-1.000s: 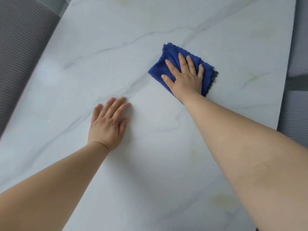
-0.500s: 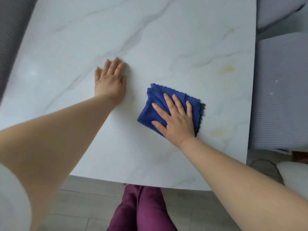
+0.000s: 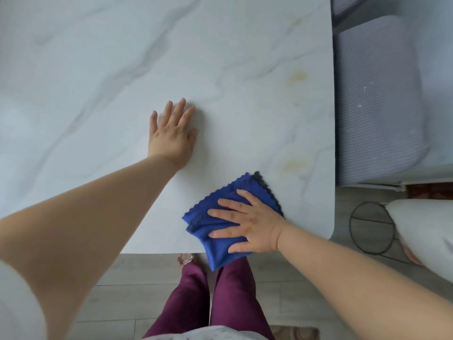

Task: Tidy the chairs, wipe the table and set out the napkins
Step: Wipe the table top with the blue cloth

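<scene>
A folded blue cloth (image 3: pixel 221 209) lies at the near edge of the white marble table (image 3: pixel 103 69), with one corner hanging over the edge. My right hand (image 3: pixel 252 227) presses flat on the cloth, fingers straight and spread, pointing left. My left hand (image 3: pixel 172 136) rests palm down on the bare tabletop, farther in and to the left of the cloth, fingers straight. Faint yellowish marks (image 3: pixel 296 76) show on the marble near the right edge. No napkins are in view.
A grey ribbed chair seat (image 3: pixel 375 99) stands against the table's right side. On the floor at the right is a black wire ring (image 3: pixel 367 228) beside a white cushion-like shape (image 3: pixel 426 231). My legs in purple trousers (image 3: pixel 196 298) stand at the near edge.
My right hand has dragged the cloth toward me, from mid-table down to the near edge, and its corner now overhangs. My left hand stayed flat on the table; the view tilted downward.
</scene>
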The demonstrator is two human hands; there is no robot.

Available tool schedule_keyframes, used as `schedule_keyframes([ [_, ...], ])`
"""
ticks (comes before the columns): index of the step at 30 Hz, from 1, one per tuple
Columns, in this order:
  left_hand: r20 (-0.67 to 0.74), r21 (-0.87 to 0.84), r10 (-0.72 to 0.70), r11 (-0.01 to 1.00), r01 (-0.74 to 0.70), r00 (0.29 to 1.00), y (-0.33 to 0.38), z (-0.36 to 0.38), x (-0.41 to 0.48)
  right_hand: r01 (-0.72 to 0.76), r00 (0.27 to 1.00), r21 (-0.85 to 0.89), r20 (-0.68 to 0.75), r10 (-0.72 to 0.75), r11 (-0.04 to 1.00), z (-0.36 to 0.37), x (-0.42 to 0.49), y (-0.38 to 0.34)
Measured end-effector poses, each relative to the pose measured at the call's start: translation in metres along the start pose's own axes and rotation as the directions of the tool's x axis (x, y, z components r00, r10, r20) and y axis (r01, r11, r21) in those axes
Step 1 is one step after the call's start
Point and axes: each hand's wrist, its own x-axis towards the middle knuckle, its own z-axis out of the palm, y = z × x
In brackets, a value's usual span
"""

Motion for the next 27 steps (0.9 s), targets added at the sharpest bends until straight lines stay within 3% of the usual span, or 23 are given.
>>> schedule_keyframes([
  [2, -0.005, -0.009, -0.009, 1.000, 0.009, 1.000, 0.005, -0.001, 0.016, -0.012, 0.999, 0.010, -0.047, 0.012, 1.000, -0.006, 0.002, 0.033],
  [5, -0.026, -0.039, -0.048, 0.998, 0.047, 0.999, 0.012, 0.003, 0.027, -0.149, 0.983, -0.003, -0.109, 0.148, 0.989, -0.020, 0.011, 0.091],
  [22, -0.021, 0.081, -0.137, 0.987, 0.138, 0.990, 0.025, 0.002, 0.038, -0.381, 0.924, -0.067, -0.011, 0.381, 0.922, -0.120, 0.154, 0.358],
  [27, -0.038, 0.106, -0.142, 0.984, 0.145, 0.989, 0.025, 0.004, 0.039, -0.532, 0.847, -0.071, -0.042, 0.530, 0.844, -0.131, 0.185, 0.392],
])
